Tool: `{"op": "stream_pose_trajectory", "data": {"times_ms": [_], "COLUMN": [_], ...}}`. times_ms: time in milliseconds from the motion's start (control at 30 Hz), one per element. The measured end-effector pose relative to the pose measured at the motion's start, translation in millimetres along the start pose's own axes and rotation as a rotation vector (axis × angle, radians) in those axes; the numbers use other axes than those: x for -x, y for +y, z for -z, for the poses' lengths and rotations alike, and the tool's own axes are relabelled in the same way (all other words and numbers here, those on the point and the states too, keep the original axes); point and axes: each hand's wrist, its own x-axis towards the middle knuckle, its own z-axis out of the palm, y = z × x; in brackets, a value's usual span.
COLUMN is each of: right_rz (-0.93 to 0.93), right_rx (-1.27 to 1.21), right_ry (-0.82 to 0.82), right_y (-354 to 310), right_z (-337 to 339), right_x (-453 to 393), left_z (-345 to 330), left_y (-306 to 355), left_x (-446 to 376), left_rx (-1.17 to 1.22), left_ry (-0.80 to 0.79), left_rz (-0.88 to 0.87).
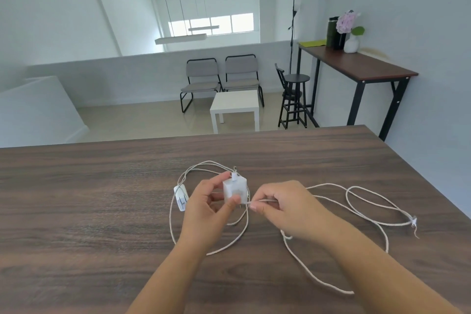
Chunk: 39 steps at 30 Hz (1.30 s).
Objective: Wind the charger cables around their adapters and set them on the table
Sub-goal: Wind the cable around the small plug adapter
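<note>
I see the left hand (pixel 204 208) holding a white adapter (pixel 234 187) just above the brown tabletop (pixel 76 199), fingers (pixel 233 202) curled round it. At 3 o'clock from the adapter, the right hand (pixel 283 208) pinches the white cable (pixel 356 201) close to the block. That cable runs off in loose loops toward 3 o'clock and lies on the tabletop. A second adapter (pixel 180 199) lies flat at 9 o'clock from the held one, and its own cable (pixel 173 227) loops around under the left hand.
</note>
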Motion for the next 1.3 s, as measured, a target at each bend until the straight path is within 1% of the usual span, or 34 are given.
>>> {"op": "stream_pose_trajectory", "data": {"times_ms": [133, 233, 300, 367, 433, 533, 567, 633, 700, 800, 867, 900, 967, 1033, 1100, 1200, 1300], "right_rz": [-0.045, -0.026, -0.025, -0.032, -0.021, -0.053, -0.057, -0.031, -0.027, -0.2, -0.297, -0.301, -0.241, -0.139, -0.042, 0.064, 0.128], "right_rx": [0.026, -0.001, -0.063, -0.152, -0.27, -0.448, -0.464, -0.477, -0.582, -0.814, -0.873, -0.836, -0.65, -0.403, -0.163, 0.077, 0.182], "right_ry": [-0.062, -0.048, -0.028, -0.02, 0.029, 0.159, 0.171, 0.145, 0.12, 0.166, 0.18, 0.181, 0.173, 0.145, 0.073, 0.029, 0.014], "right_y": [-4, -5, -2, 2, 7, 18, 19, 20, 17, 15, 15, 16, 16, 15, 10, 7, 5], "right_z": [30, 47, 52, 52, 46, 31, 27, 16, 3, -20, -35, -42, -52, -56, -51, -35, -17], "right_x": [-7, -11, -15, -16, -17, -16, -16, -18, -19, -14, -6, -2, 7, 16, 21, 22, 20], "left_z": [-3, 0, 1, 3, 5, 6, 6, 3, 0, -5, -7, -8, -10, -10, -8, -7, -7], "left_y": [4, 6, 9, 14, 18, 23, 23, 23, 24, 28, 32, 34, 33, 29, 23, 18, 17], "left_x": [5, 6, 8, 9, 8, 9, 10, 12, 13, 9, 5, 3, -3, -7, -9, -8, -7], "left_rx": [-0.055, -0.075, -0.002, 0.121, 0.222, 0.329, 0.37, 0.45, 0.525, 0.625, 0.724, 0.77, 0.809, 0.77, 0.664, 0.452, 0.391], "left_ry": [-0.095, -0.213, -0.306, -0.345, -0.333, -0.337, -0.343, -0.344, -0.313, -0.217, -0.133, -0.087, 0.006, 0.085, 0.143, 0.153, 0.124], "left_rz": [-0.038, -0.038, -0.001, 0.043, 0.067, 0.091, 0.101, 0.113, 0.116, 0.134, 0.139, 0.141, 0.152, 0.154, 0.123, 0.049, 0.017]}}
